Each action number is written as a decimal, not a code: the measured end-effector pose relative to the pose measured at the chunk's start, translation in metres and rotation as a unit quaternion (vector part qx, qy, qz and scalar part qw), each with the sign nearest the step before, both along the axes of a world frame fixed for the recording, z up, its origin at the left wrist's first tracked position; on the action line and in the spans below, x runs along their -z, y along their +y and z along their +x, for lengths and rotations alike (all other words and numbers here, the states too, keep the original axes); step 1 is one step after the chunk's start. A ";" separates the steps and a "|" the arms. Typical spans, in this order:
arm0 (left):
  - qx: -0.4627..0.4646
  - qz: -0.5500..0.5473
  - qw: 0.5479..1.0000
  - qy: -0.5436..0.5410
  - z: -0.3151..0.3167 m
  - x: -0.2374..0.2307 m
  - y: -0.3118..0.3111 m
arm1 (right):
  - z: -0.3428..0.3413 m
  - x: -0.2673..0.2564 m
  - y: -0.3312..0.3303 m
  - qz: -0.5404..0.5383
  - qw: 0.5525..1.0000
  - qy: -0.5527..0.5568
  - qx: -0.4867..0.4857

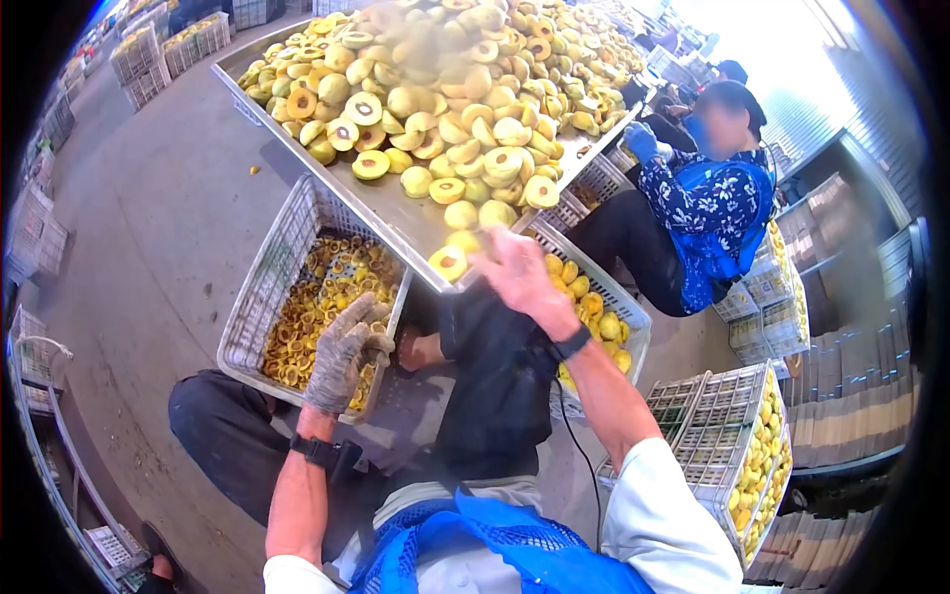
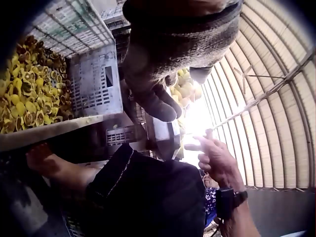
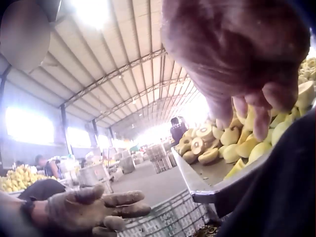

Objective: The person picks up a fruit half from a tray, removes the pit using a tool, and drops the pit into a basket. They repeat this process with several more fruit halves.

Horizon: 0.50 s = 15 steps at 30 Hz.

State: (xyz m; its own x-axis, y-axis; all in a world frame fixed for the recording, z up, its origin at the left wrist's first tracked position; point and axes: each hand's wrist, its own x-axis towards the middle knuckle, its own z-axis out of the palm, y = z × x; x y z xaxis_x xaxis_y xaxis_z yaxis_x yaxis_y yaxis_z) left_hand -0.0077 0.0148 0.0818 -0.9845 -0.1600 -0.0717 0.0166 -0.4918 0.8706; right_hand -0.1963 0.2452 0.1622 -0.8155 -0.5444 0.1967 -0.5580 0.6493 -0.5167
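Observation:
Halved yellow peaches (image 1: 465, 148) are heaped on a metal tray table (image 1: 366, 213), a few of them near its front corner. My bare right hand (image 1: 522, 277) is at that corner beside the nearest halves. In the right wrist view its fingers (image 3: 261, 121) hang down loosely in front of the heap, with no fruit seen in them. My left hand (image 1: 341, 356), in a grey knit glove, is above a crate (image 1: 247, 327) of ring-shaped peach scraps (image 1: 297, 327). The right wrist view shows this gloved hand (image 3: 94, 210) with fingers extended and nothing in it.
A second crate (image 1: 641, 342) of yellow peach pieces stands by my right leg. Further right are stacked full crates (image 1: 708, 445). Another person (image 1: 708, 188) in a blue vest sits along the table's right side. More crates (image 1: 139, 59) stand at the far left.

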 end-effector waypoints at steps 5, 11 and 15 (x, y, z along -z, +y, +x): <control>-0.017 0.008 1.000 -0.005 0.001 -0.001 -0.005 | -0.015 0.034 -0.048 0.162 0.987 -0.020 0.001; -0.010 0.020 0.999 -0.028 0.000 -0.005 -0.005 | -0.022 0.045 -0.042 0.042 0.997 -0.034 0.055; -0.010 0.030 0.999 -0.025 0.001 -0.010 -0.004 | -0.006 0.020 -0.042 -0.125 0.986 -0.089 0.070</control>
State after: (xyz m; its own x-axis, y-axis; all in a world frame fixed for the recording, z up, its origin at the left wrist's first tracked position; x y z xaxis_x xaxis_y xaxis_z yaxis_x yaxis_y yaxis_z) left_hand -0.0072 0.0104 0.0919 -0.9763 -0.1727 -0.1303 -0.0159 -0.5434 0.8393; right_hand -0.2025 0.2036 0.1421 -0.9127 -0.3772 0.1572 -0.3580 0.5524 -0.7528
